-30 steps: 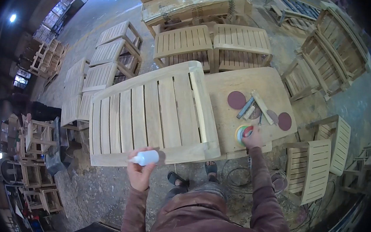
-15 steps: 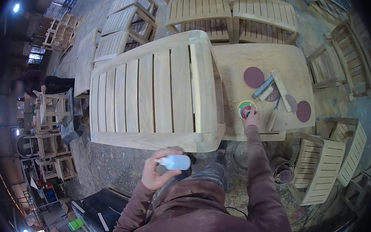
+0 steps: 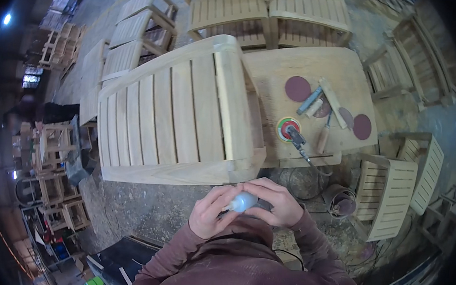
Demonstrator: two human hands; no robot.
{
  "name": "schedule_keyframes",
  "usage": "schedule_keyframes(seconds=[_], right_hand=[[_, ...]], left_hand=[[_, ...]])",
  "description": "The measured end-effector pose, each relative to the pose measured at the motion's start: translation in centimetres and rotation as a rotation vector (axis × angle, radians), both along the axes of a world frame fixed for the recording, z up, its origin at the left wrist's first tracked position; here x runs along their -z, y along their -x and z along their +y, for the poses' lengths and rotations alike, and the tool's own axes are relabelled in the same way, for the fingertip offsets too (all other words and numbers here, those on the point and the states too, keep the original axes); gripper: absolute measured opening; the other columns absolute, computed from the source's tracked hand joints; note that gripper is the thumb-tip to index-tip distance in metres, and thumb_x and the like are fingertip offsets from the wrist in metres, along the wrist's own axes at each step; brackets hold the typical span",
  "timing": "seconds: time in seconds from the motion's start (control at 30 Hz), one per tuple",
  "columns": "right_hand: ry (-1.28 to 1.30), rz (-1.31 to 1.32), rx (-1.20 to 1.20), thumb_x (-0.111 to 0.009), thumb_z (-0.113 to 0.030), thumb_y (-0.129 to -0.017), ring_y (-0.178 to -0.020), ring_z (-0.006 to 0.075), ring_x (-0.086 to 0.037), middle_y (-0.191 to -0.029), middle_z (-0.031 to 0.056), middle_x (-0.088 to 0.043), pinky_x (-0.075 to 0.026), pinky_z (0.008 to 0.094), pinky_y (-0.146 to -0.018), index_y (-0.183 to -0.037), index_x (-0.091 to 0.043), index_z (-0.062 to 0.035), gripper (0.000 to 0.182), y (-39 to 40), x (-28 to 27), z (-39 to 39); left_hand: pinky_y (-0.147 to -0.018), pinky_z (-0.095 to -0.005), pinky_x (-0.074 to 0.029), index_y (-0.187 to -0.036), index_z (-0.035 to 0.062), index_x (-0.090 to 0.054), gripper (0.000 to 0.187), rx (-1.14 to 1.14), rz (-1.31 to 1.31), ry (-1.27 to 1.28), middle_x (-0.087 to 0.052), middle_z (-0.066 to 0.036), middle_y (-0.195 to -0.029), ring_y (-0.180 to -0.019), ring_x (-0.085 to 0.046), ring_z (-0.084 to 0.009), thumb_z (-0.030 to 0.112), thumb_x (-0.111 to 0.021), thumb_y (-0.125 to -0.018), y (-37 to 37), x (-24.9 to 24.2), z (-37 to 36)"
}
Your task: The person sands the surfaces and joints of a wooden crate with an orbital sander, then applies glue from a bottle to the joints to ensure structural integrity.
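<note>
A small translucent pale-blue squeeze bottle with a narrow white nozzle lies tilted between my hands, in front of my body. My left hand is closed around its nozzle end. Curled about the other end, my right hand grips the bottle too. Just beyond my hands stands a slatted wooden furniture piece. To its right, a round power sander with a red and green body and a hose rests on a wooden worktop.
Maroon sanding discs, a blue-handled tool and wood strips lie on the worktop. A bucket stands on the floor at right. Slatted pieces surround the area. Another person is at far left.
My right hand has let go of the sander and come back to the bottle. My left hand has brought the bottle rightward, so both hands now meet on it.
</note>
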State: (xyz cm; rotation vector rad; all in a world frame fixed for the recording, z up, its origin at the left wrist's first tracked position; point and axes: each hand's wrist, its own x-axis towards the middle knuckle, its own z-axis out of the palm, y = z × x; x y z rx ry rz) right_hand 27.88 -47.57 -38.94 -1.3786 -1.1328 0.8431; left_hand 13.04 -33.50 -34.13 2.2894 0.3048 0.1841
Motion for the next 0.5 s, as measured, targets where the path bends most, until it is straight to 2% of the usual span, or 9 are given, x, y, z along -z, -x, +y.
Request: schedule_keyframes(seconds=[0.07, 0.13, 0.23, 0.27, 0.3, 0.33, 0.4, 0.47, 0.5], right_hand=[[-0.022, 0.183, -0.060, -0.069, -0.012, -0.074, -0.105, 0.0269, -0.054, -0.115, 0.0139, -0.054, -0.044, 0.0354, -0.089, -0.124, -0.051, -0.0046, 0.053, -0.9, 1.0, -0.4], [-0.008, 0.190, -0.045, -0.069, -0.009, -0.074, -0.103, 0.0245, -0.055, -0.112, 0.0122, -0.055, -0.044, 0.0332, -0.088, -0.122, -0.052, -0.0042, 0.051, -2.0, 1.7, -0.8], [0.098, 0.247, 0.257, -0.067, -0.002, -0.071, -0.098, 0.0185, -0.056, -0.106, 0.0071, -0.057, -0.045, 0.0305, -0.085, -0.114, -0.054, -0.0042, 0.045, -4.6, 5.9, -1.8], [0.142, 0.259, 0.413, -0.066, 0.000, -0.070, -0.097, 0.0170, -0.055, -0.103, 0.0054, -0.058, -0.045, 0.0303, -0.085, -0.112, -0.054, -0.0042, 0.044, -5.9, 8.6, -2.1], [-0.034, 0.469, 0.595, -0.065, 0.002, -0.069, -0.093, 0.0150, -0.055, -0.099, 0.0041, -0.058, -0.045, 0.0316, -0.083, -0.111, -0.054, -0.0038, 0.044, -7.1, 15.3, -2.3], [0.000, 0.328, 0.717, -0.064, 0.003, -0.068, -0.093, 0.0156, -0.056, -0.100, 0.0055, -0.058, -0.046, 0.0307, -0.082, -0.110, -0.054, -0.0050, 0.044, -8.8, 19.0, -2.7], [0.317, 0.057, 0.940, -0.065, 0.002, -0.065, -0.093, 0.0183, -0.058, -0.100, 0.0074, -0.058, -0.046, 0.0306, -0.081, -0.109, -0.055, -0.0077, 0.047, -11.6, 27.1, -4.1], [0.534, -0.015, 1.045, -0.065, 0.000, -0.064, -0.095, 0.0249, -0.060, -0.102, 0.0107, -0.059, -0.046, 0.0328, -0.083, -0.109, -0.057, -0.0105, 0.047, -13.5, 33.2, -4.6], [0.530, -0.009, 1.023, -0.065, 0.000, -0.064, -0.095, 0.0249, -0.060, -0.102, 0.0107, -0.059, -0.046, 0.0328, -0.083, -0.109, -0.057, -0.0105, 0.047, -13.9, 35.5, -4.9]], left_hand=[[-0.076, -0.0335, -0.051, -0.123, 0.0005, -0.051, 0.062, -0.021, 0.013, 0.087, -0.058, -0.017, -0.108, -0.094, -0.061, -0.0273, 0.004, -0.076, -0.067, -0.3, -0.1, -0.3], [-0.075, -0.0339, -0.052, -0.125, 0.0003, -0.048, 0.064, -0.057, 0.032, 0.164, -0.058, -0.017, -0.110, -0.095, -0.061, -0.0267, 0.003, -0.075, -0.067, -0.2, -0.2, -0.4], [-0.073, -0.0326, -0.052, -0.128, 0.0012, -0.044, 0.065, -0.103, 0.012, 0.133, -0.058, -0.017, -0.112, -0.093, -0.061, -0.0240, 0.001, -0.072, -0.070, 0.8, -0.2, 0.3], [-0.072, -0.0315, -0.052, -0.128, 0.0016, -0.044, 0.063, -0.139, 0.025, 0.155, -0.058, -0.017, -0.112, -0.092, -0.061, -0.0234, 0.000, -0.071, -0.070, 1.4, 0.2, 0.7], [-0.070, -0.0303, -0.052, -0.127, 0.0020, -0.045, 0.062, -0.179, 0.039, 0.175, -0.057, -0.017, -0.113, -0.091, -0.061, -0.0228, -0.001, -0.070, -0.071, 2.0, 0.3, 0.9], [-0.070, -0.0303, -0.052, -0.127, 0.0020, -0.045, 0.062, -0.197, 0.050, 0.164, -0.057, -0.017, -0.113, -0.091, -0.061, -0.0228, -0.001, -0.070, -0.071, 2.4, 0.3, 1.0], [-0.069, -0.0284, -0.051, -0.125, 0.0021, -0.047, 0.057, -0.284, 0.074, 0.241, -0.059, -0.015, -0.110, -0.089, -0.062, -0.0213, -0.001, -0.068, -0.072, 3.0, 0.3, 1.1], [-0.069, -0.0283, -0.051, -0.123, 0.0018, -0.049, 0.054, -0.283, 0.123, 0.247, -0.060, -0.014, -0.109, -0.089, -0.062, -0.0208, -0.002, -0.067, -0.073, 3.8, 0.5, 1.2], [-0.070, -0.0282, -0.051, -0.121, 0.0015, -0.051, 0.051, -0.259, 0.167, 0.262, -0.061, -0.013, -0.107, -0.088, -0.062, -0.0202, -0.002, -0.067, -0.073, 4.2, 0.5, 1.1]])
